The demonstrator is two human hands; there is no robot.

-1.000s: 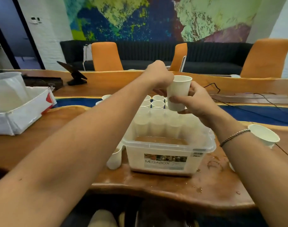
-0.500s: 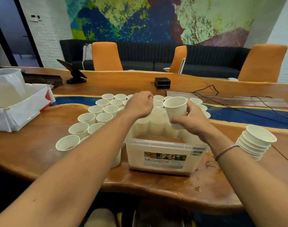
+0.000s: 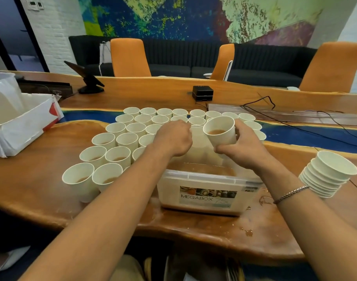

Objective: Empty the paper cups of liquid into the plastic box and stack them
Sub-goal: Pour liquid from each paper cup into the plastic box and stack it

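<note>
The pour turns on where the plastic box (image 3: pixel 208 178) lies from the paper cup (image 3: pixel 220 132): directly beneath it and a little toward us. Our right grip (image 3: pixel 241 152) is closed round the lower half of that cup, thumb on the near side and fingers wrapped round the far side. The cup hangs above the far part of the box, clear of its rim, with brown liquid showing in its bottom.

Its long axis is tilted. The mouth leans toward us and to the left, and the base points away into our palm. We judge that rolling the right wrist further the same way would send the liquid down into the box, which holds brown liquid of its own. The right forearm reaches in from the lower right across the box's near right corner, so this arm is the one placed for the pour.

Our left grip (image 3: pixel 172 138) sits just beside the cup on its left, over the far left corner of the box, back of the hand up and fingers curled under. We cannot tell whether it holds anything.

The filled cups (image 3: pixel 112 159) stand in rows on the desk (image 3: pixel 41 179) to the left of the box and behind it. The stack of empty cups (image 3: pixel 327 175) stands to the right of our right forearm, apart from the box, and we expect the emptied cup to go there.
</note>
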